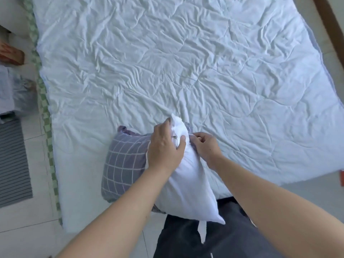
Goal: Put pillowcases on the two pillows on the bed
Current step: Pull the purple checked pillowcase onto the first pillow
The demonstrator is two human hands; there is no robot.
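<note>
At the far left, on the pale tiled floor point(37, 216), lies a grey striped mat point(14, 162), and above it some crumpled pale cloth point(16, 94) and a brown wooden piece point(13, 56) that I cannot identify; a green and white checked edge point(45, 112) runs along the side of the bed. On the near edge of the bed stands the grey-purple pillowcase with thin white grid lines point(122, 164), already filled and plump on its left part. Next comes the left hand point(164, 148), its fingers and thumb curled around the upper end of the soft white pillow point(189, 183), squeezing it narrow beside a small zipper. The pillow leans from the bed down to the person's dark trousers point(232, 237), its lower corner hanging free. It looks light and very soft: it gives way under the fingers and will spring back when released, so I think it is best held at a bunched corner, as now, and pushed in corner first. The right hand point(203, 146) pinches a fold of the grid cloth just beside the pillow's top, fingers closed on it, I judge to keep the opening wide. The cloth is thin and limp and could slip, so a grip at the hem seems wise. Whether this is one pillow or two I cannot tell. Further right spreads the wrinkled white quilted cover point(204, 62) over the whole bed, soft and uneven ground. At the top right corner a dark wooden beam point(329, 25) crosses, with pale floor beside it.
</note>
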